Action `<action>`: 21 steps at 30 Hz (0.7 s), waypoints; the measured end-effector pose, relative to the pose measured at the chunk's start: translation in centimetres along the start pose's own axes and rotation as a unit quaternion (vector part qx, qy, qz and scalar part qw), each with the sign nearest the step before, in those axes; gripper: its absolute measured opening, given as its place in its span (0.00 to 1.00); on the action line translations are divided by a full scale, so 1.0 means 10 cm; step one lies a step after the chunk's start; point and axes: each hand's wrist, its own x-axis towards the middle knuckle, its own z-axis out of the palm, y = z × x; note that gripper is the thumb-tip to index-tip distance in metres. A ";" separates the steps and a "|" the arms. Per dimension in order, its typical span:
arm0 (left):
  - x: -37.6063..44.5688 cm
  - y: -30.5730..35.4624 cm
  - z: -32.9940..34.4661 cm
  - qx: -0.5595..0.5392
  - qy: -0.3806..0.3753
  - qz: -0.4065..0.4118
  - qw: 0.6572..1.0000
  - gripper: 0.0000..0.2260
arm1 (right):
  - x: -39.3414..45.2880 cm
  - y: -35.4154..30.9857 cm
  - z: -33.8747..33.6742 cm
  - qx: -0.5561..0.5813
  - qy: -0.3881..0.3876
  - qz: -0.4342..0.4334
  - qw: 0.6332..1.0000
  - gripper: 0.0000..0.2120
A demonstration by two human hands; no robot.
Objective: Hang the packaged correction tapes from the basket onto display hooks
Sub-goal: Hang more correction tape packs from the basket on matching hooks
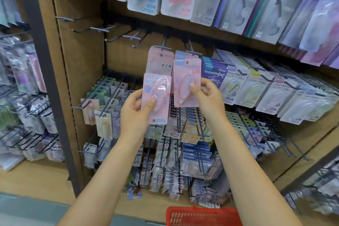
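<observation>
My left hand pinches an upside-down pink pack and my right hand an upright pack, both mid-frame below the hook, so the inverted one's hole could miss it.

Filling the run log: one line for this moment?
left hand: holds upside-down pink carded pack | right hand: holds upright pink carded pack | neither hooked

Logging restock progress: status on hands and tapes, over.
Left hand holds upside-down pink pack. Right hand holds upright pink pack. Neither hung yet. Empty hooks upper left, unobstructed.
</observation>
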 end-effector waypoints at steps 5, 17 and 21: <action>0.03 0.08 0.00 -0.007 -0.003 0.000 1.000 0.12 | 0.07 0.01 0.05 0.007 0.017 -0.003 1.000 0.04; 0.08 0.13 0.07 -0.031 -0.007 -0.005 0.999 0.15 | 0.06 0.01 0.08 0.026 0.035 0.001 0.999 0.01; 0.09 0.14 0.09 -0.044 -0.007 -0.002 0.999 0.14 | 0.07 -0.02 0.10 0.020 0.032 0.024 0.999 0.06</action>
